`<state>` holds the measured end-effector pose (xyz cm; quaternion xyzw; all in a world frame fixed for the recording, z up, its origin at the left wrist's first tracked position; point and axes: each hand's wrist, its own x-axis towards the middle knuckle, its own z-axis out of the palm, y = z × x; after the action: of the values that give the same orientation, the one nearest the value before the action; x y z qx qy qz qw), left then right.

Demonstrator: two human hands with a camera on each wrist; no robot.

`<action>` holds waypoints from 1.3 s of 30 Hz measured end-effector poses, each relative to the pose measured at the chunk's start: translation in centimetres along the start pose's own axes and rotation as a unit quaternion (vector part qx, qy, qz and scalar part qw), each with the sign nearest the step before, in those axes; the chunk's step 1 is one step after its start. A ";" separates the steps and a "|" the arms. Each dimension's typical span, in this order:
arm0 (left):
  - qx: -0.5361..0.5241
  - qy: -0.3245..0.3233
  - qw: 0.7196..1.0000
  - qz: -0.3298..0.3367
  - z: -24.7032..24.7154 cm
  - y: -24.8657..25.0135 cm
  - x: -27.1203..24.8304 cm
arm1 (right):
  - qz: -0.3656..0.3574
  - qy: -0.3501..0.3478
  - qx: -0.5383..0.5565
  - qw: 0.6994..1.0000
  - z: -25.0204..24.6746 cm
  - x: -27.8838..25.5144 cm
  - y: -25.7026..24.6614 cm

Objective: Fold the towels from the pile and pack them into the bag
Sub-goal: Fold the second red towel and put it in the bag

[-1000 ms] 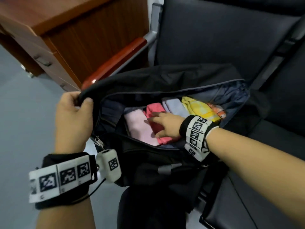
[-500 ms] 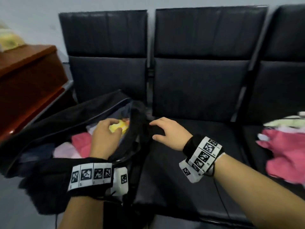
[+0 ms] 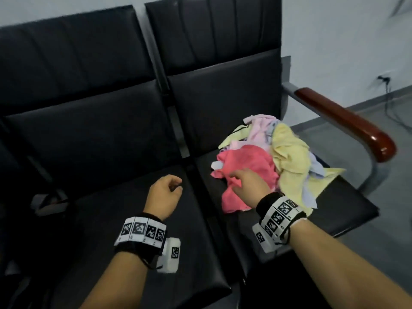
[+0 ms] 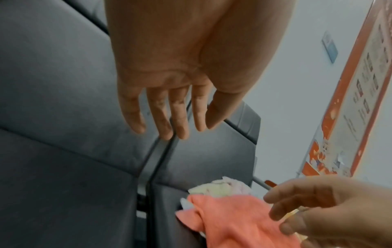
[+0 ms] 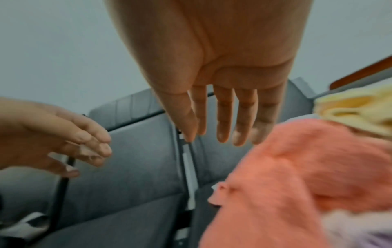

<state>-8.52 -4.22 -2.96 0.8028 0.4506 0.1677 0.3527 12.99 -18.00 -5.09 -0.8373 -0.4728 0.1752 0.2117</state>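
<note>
A person's right hand (image 3: 249, 186) reaches over a loose pile of towels (image 3: 274, 161) heaped on the rightmost black seat (image 3: 347, 210) of a row of chairs, fingers extended and relaxed above the coral-pink towel (image 3: 247, 166) on the near side of the heap; whether the fingertips touch the cloth cannot be told. The left hand (image 3: 163, 195) hangs over the middle seat (image 3: 124, 210), loosely curled and holding nothing. The head view alone takes in the whole pile, with a yellow towel (image 3: 289, 152) and pale pink and lilac pieces behind the coral one, and the wooden armrest (image 3: 347, 121) at the row's end. The left wrist view alone shows a framed orange-bordered notice (image 4: 343, 104) on the wall, while the right wrist view brings the coral towel's nap close and blurred beneath straight fingers (image 5: 222, 117). Half a second earlier the left hand was in the open bag among folded towels and the right rested on the seat beside it; the bag now lies outside all three views.
</note>
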 end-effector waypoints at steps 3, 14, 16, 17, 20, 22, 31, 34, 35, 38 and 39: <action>-0.013 -0.034 0.999 -0.002 5.2 1.5 1.4 | 0.073 -0.028 -0.021 0.997 0.6 0.9 5.3; -0.036 -0.128 0.991 -0.025 11.9 -0.2 0.1 | 0.055 -0.012 0.110 0.992 3.9 2.1 7.3; -0.048 -0.139 0.989 -0.012 11.7 -0.2 -0.6 | 0.020 0.017 0.199 0.980 3.1 1.8 5.5; -0.057 -0.134 0.989 -0.006 11.4 -0.1 -0.9 | 0.008 0.029 0.240 0.970 2.5 1.5 4.4; -0.085 -0.101 0.991 0.024 10.1 1.0 -2.1 | -0.041 0.060 0.317 0.945 0.3 0.4 0.7; -0.109 -0.081 0.990 0.049 8.8 1.9 -3.2 | -0.076 0.057 0.352 0.931 -0.9 -0.9 -2.1; -0.231 0.019 0.968 0.099 -0.7 2.0 -9.7 | -0.177 -0.006 0.420 0.890 -1.8 -7.1 -14.7; -0.257 0.063 0.959 0.096 -3.9 0.3 -11.9 | -0.220 -0.031 0.411 0.884 -0.8 -9.0 -18.9; -0.258 0.079 0.958 0.095 -5.0 -0.3 -12.6 | -0.234 -0.035 0.408 0.882 -0.6 -9.6 -20.1; -0.258 0.119 0.954 0.097 -8.1 -2.4 -14.7 | -0.268 -0.068 0.408 0.870 -0.1 -11.0 -23.2; -0.260 0.127 0.952 0.096 -8.9 -3.0 -15.4 | -0.277 -0.081 0.405 0.867 0.2 -11.4 -24.0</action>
<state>-23.86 -12.39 1.84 0.6948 0.3530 0.4131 0.4711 -9.98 -16.72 8.26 -0.4953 -0.5883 0.3528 0.5331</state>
